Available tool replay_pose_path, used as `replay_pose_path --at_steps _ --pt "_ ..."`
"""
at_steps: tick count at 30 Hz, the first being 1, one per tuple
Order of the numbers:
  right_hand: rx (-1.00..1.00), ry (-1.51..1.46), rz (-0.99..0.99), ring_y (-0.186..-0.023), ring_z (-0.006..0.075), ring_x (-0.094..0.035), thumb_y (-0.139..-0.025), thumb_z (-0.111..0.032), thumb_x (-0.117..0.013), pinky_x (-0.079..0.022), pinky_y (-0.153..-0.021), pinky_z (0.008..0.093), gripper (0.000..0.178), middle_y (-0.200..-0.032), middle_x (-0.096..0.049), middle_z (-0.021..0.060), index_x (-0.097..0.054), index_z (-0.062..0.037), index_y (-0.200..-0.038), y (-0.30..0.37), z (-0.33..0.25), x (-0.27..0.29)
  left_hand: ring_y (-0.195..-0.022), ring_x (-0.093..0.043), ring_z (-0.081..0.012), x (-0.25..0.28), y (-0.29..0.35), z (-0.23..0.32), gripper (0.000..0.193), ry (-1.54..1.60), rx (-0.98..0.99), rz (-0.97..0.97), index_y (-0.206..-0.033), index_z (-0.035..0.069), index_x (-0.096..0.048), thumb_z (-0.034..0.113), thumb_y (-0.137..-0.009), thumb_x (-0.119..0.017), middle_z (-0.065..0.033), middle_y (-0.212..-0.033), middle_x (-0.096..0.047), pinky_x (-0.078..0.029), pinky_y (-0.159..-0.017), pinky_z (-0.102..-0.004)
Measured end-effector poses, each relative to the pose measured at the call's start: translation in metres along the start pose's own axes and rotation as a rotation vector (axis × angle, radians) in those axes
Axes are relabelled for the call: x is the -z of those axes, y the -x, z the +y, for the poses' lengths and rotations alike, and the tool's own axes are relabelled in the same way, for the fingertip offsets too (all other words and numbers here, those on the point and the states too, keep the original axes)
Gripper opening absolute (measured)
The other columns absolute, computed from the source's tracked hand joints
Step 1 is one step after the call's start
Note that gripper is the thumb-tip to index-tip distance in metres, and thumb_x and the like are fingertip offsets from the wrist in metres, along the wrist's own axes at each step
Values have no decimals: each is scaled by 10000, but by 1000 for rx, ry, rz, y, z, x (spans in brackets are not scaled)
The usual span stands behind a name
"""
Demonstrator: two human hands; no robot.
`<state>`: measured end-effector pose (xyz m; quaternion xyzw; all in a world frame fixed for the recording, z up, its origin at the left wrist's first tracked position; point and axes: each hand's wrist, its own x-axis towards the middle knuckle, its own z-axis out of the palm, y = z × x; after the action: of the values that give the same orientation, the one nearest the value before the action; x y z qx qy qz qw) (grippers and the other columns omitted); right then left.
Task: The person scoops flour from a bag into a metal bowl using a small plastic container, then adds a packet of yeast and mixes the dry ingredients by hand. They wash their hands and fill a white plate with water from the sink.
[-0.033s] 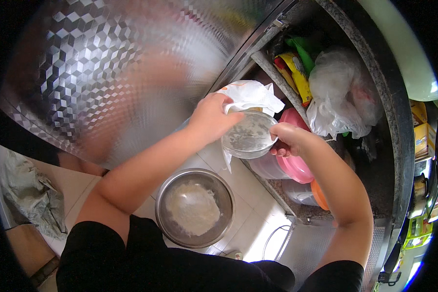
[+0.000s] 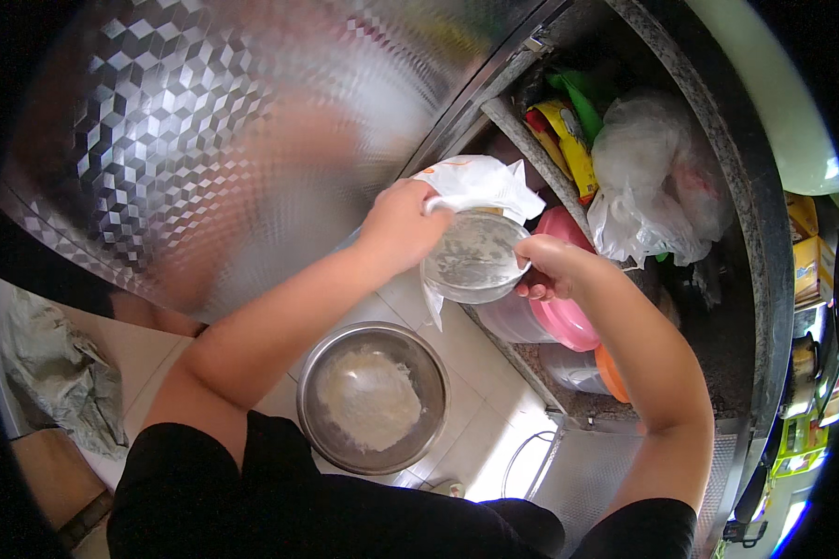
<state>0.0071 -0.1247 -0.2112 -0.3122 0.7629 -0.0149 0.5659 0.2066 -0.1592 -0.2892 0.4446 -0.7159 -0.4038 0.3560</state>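
Note:
My right hand (image 2: 552, 267) grips the rim of a round bowl (image 2: 475, 256), whose inside is smeared with white powder. The bowl is tilted and partly inside the mouth of a white bag (image 2: 475, 182). On the bag's left edge my left hand (image 2: 403, 226) is closed, pinching the bag beside the bowl. What the bag holds is mostly hidden behind the bowl. Below my arms, a steel basin (image 2: 438, 410) stands on the tiled floor with a heap of white powder (image 2: 368, 401) in it.
An open cabinet at right holds plastic bags (image 2: 657, 177), a yellow packet (image 2: 569, 144), a pink-lidded container (image 2: 564, 321) and an orange-lidded container (image 2: 611, 373). A patterned metal door (image 2: 252, 140) stands at left. A crumpled grey cloth or sack (image 2: 61, 373) lies far left.
My left thumb has drawn back from over the bowl's rim onto the bag's edge. The bowl has shifted very slightly left. The basin has not moved.

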Motion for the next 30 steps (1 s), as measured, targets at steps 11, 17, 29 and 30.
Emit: replay_pose_path --at_steps 11,17,29,30 --pt "557 -2 559 -655 315 -613 -774 -92 -373 -497 -409 418 274 -788 -580 209 -516 75 -937 -115 -38 0 -959 -433 -142 -10 -10 -21 243 949 -129 335 -1031 -14 -482 173 -888 -419 -102 -1059 -470 -341 -843 -267" --pt "412 740 1172 -814 297 -611 -815 -83 -405 -519 -605 357 420 -998 -546 230 -296 -14 -1215 -128 -53 -16 -966 -466 -105 -16 -13 -16 289 1173 -151 336 -1141 26 -453 181 -900 -416 -45 -1068 -515 -360 -834 -242" --pt "538 1246 1092 -836 305 -595 -812 -155 -421 -509 -661 304 436 -1077 -468 304 -385 6 -1216 -206 -32 15 -1228 -245 -249 -90 -37 -101 521 782 436 436 -1285 61 -274 399 -891 -325 -121 -1331 -261 -193 -1001 -372" --pt "551 1262 1089 -860 304 -588 -806 -153 -435 -508 -666 314 359 -1080 -475 292 -474 5 -1126 -204 -31 15 -1249 -218 -262 -96 -39 -104 565 916 575 373 -1312 84 -233 440 -882 -315 -112 -1361 -223 -187 -1005 -428"
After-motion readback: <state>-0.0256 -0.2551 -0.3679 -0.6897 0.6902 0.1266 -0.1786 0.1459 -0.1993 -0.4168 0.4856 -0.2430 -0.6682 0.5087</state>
